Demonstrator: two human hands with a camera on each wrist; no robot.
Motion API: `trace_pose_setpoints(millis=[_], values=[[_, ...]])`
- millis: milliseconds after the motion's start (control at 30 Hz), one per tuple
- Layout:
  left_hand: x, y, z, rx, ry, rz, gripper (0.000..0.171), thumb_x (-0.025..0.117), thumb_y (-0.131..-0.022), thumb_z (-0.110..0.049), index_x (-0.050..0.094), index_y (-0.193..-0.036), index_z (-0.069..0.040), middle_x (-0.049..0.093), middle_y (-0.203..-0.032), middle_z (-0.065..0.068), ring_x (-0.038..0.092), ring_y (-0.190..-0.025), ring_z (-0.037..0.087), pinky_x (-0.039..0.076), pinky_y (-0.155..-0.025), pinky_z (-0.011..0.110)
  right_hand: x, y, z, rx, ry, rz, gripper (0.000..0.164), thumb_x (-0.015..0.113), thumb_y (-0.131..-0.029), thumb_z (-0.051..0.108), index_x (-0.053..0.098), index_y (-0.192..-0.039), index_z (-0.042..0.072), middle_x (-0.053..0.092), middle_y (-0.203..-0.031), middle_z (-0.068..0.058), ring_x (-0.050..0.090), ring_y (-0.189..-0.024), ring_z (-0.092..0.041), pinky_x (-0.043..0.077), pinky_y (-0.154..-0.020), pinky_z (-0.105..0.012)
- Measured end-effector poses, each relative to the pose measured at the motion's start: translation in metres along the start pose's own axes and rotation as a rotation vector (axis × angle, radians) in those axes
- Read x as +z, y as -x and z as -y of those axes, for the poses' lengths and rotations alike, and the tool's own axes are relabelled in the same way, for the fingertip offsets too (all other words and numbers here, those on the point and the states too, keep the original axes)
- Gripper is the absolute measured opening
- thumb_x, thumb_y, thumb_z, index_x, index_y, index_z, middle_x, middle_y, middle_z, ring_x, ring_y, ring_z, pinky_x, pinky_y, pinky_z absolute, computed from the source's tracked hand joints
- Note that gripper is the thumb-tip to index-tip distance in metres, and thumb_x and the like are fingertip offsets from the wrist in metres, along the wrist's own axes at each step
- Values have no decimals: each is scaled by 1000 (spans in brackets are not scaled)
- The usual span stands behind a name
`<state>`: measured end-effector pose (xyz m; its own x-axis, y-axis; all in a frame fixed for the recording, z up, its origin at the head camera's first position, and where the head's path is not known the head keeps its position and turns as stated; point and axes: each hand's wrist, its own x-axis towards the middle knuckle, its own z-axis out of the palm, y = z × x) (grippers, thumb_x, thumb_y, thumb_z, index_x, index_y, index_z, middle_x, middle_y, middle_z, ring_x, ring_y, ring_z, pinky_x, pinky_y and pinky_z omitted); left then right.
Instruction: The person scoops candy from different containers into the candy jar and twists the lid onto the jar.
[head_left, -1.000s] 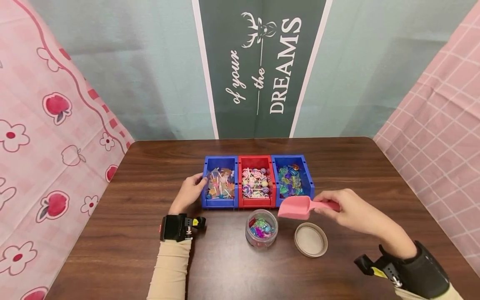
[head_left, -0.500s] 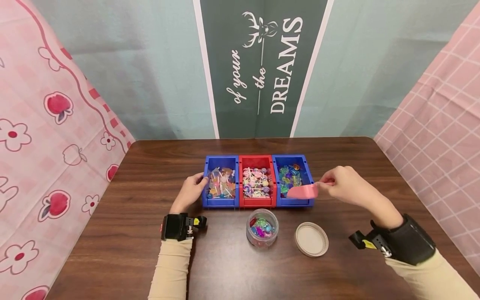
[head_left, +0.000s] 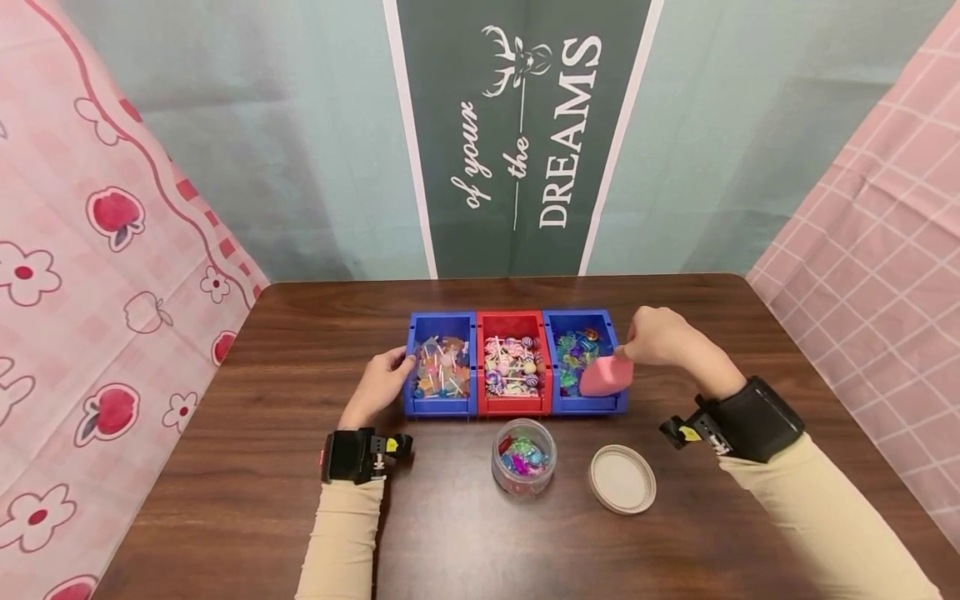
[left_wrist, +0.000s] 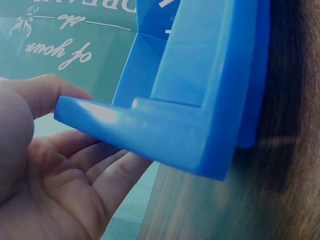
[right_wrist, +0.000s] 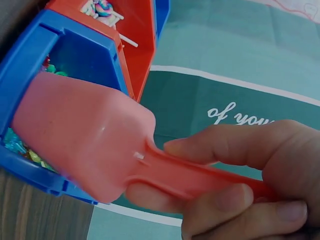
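Observation:
My left hand (head_left: 380, 387) pinches the outer side wall of the left blue bin (head_left: 440, 407), the thumb over its rim and the fingers outside, as the left wrist view (left_wrist: 135, 125) shows. Star shapes and small sticks lie in that bin. In my right hand (head_left: 663, 337) is the handle of a pink scoop (right_wrist: 85, 130). Its blade tilts steeply, tip down, into the right blue bin (head_left: 588, 407), over translucent gem-like pieces (head_left: 573, 354). The scoop's back faces the right wrist camera, hiding whatever its bowl holds. Between the blue bins stands a red bin (head_left: 513, 407) of small lollipops.
In front of the bins stands a clear jar (head_left: 513, 487) with colourful shiny pieces inside. A round pale lid (head_left: 622, 479) lies on the wooden table (head_left: 480, 550) to the jar's right. Cloth backdrops (head_left: 300, 150) hang behind and at both sides.
The scoop has moved from beside the jar's upper right, up and over into the right blue bin, turning from level to tip down. My left hand stays put.

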<state>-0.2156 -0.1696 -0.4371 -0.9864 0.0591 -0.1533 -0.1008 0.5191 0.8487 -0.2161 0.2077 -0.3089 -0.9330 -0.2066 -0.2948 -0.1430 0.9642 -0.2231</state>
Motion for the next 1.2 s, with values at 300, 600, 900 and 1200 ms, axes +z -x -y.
trace_pose_setpoints(millis=[300,600,900,1200], values=[[1,0,3,-5,-10,6,46,43,-102,-22,44,-142,1,56,-136,24,58,-114,32,45,-107,50,-7,-24,17,58,130,96,27,66,-81,24,52,-68,5,36,-62,1,39,-60,-15,32,-54,-25],[0,2,3,-20,9,27,48,42,-102,-25,43,-143,0,56,-136,24,58,-114,31,46,-106,49,8,-35,22,157,90,140,45,70,-80,28,59,-105,-7,57,-85,-12,52,-76,-23,42,-58,-29],[-1,1,2,-36,22,37,48,42,-103,-26,41,-144,-1,55,-138,23,57,-116,31,45,-107,49,17,-32,25,195,82,101,45,70,-80,28,58,-108,-6,55,-85,-12,50,-76,-24,40,-56,-30],[-2,0,3,-24,11,32,48,42,-102,-25,43,-143,0,56,-136,23,58,-114,31,46,-106,48,22,-25,26,216,58,48,56,70,-82,32,56,-118,-9,61,-100,-21,52,-78,-26,47,-56,-33]])
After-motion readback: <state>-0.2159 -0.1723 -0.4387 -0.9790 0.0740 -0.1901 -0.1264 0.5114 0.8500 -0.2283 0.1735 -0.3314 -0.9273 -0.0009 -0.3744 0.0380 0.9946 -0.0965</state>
